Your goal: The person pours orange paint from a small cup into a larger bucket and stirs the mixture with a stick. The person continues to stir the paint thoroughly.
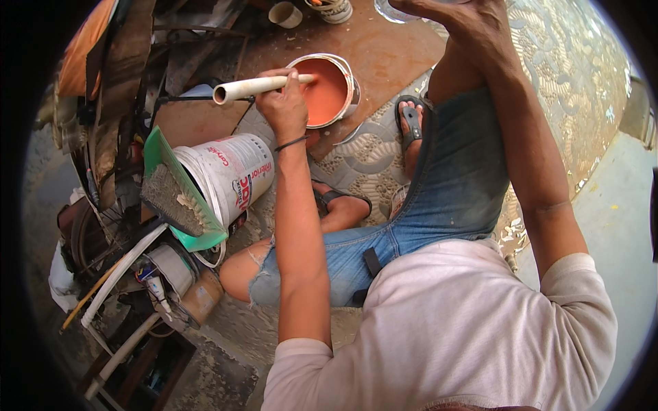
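Note:
My left hand is closed round a white plastic pipe. The pipe lies tilted over the near-left rim of a paint bucket, its far end reaching into orange paint. Its hollow near end points left. At the top edge, my right hand is over my raised knee, fingers stretched toward the left and partly cut off by the frame. Just beside those fingers shows part of a clear, round container. I see nothing held in the right hand.
A white bucket lies tipped left of my legs, a green dustpan-like piece with dirt against its mouth. Small containers stand on the brown board. Scrap wood and clutter fill the left. Patterned tiles lie right.

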`<action>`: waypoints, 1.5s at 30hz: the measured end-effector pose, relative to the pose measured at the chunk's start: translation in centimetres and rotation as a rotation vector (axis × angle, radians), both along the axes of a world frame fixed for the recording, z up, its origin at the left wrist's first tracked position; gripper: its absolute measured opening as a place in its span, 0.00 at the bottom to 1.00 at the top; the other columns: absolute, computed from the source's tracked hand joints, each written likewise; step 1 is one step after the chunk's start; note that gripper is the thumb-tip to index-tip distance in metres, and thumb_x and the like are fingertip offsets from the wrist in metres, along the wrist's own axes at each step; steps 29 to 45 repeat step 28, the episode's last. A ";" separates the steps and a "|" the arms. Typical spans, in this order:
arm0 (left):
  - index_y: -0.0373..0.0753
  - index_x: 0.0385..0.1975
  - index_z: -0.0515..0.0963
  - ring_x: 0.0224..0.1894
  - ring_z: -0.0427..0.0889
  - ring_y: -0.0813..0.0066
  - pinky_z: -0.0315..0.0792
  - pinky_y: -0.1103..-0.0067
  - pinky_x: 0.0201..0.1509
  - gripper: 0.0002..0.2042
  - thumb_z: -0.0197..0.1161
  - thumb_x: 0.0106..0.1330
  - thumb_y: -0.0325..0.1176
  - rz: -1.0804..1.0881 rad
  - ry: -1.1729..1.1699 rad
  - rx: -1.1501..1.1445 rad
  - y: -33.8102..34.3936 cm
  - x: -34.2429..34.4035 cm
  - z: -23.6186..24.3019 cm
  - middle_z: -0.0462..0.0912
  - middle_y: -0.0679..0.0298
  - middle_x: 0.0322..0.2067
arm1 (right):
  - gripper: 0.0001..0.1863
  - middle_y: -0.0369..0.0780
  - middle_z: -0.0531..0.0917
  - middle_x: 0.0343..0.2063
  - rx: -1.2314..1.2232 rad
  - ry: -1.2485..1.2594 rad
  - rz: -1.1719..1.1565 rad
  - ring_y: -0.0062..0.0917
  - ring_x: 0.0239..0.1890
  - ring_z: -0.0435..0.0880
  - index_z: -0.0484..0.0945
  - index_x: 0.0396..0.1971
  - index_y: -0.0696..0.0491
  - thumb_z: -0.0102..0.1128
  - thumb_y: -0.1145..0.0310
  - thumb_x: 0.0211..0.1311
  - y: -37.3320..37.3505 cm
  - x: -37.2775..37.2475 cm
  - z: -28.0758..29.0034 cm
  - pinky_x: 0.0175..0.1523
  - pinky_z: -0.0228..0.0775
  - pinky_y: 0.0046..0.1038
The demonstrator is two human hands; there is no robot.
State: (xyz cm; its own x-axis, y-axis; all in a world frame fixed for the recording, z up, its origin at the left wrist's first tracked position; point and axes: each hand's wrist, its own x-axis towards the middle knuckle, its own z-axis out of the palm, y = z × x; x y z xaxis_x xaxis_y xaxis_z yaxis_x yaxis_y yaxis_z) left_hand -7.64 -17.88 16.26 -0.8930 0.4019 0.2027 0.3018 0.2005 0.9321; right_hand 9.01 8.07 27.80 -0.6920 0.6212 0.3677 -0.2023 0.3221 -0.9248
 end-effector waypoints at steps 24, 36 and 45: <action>0.26 0.44 0.78 0.50 0.90 0.51 0.93 0.59 0.44 0.06 0.64 0.72 0.21 0.185 -0.128 0.067 -9.1 -0.4 13.7 0.87 0.42 0.43 | 0.29 0.37 0.87 0.44 -0.103 0.094 0.054 0.23 0.49 0.86 0.81 0.56 0.58 0.84 0.70 0.54 0.8 0.9 0.6 0.58 0.80 0.29; 0.24 0.48 0.77 0.50 0.90 0.50 0.93 0.62 0.43 0.11 0.66 0.72 0.24 0.180 -0.076 0.029 -10.9 -1.1 16.1 0.87 0.41 0.44 | 0.32 0.38 0.88 0.45 -0.041 0.047 0.003 0.23 0.50 0.86 0.80 0.58 0.57 0.85 0.69 0.53 1.3 0.8 -0.4 0.61 0.80 0.31; 0.24 0.48 0.77 0.50 0.90 0.50 0.93 0.62 0.43 0.11 0.66 0.72 0.24 0.180 -0.076 0.029 -10.9 -1.1 16.1 0.87 0.41 0.44 | 0.32 0.38 0.88 0.45 -0.041 0.047 0.003 0.23 0.50 0.86 0.80 0.58 0.57 0.85 0.69 0.53 1.3 0.8 -0.4 0.61 0.80 0.31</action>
